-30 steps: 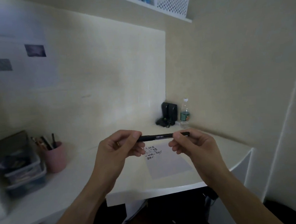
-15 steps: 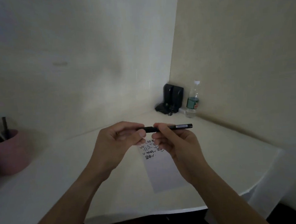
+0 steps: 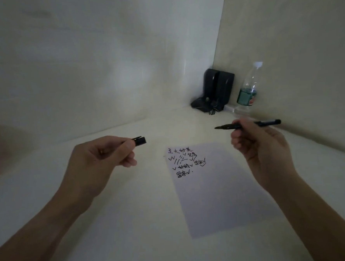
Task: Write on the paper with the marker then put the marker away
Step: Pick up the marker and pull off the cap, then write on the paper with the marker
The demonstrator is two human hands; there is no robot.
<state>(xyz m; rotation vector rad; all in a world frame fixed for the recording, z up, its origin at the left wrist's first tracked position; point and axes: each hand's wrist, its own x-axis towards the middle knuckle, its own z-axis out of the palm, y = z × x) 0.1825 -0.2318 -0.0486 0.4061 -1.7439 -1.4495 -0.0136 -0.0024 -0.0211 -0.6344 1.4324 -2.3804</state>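
Nearest the camera, two bare forearms reach in from the lower corners over a pale desk (image 3: 116, 224); between them a sheet of paper (image 3: 222, 192) lies flat on the desk, its long axis running away from the viewer and leaning slightly left at the far end; black handwriting and tick marks crowd its far left corner, the rest is bare. Above and left of the paper, the left hand (image 3: 100, 161) is closed around the black cap (image 3: 140, 140), pinched between thumb and fingers with its open end pointing right. Across the gap, well apart from the cap, the right hand (image 3: 257, 145) grips the uncapped marker (image 3: 248, 124) in the air above the desk; its long axis lies nearly level, tip pointing left toward the cap, tail end sticking out right past the fingers. Farther back, in the corner where the walls meet, stand a black device (image 3: 215, 91) and just right of it a clear plastic bottle (image 3: 248, 89) with a green label.
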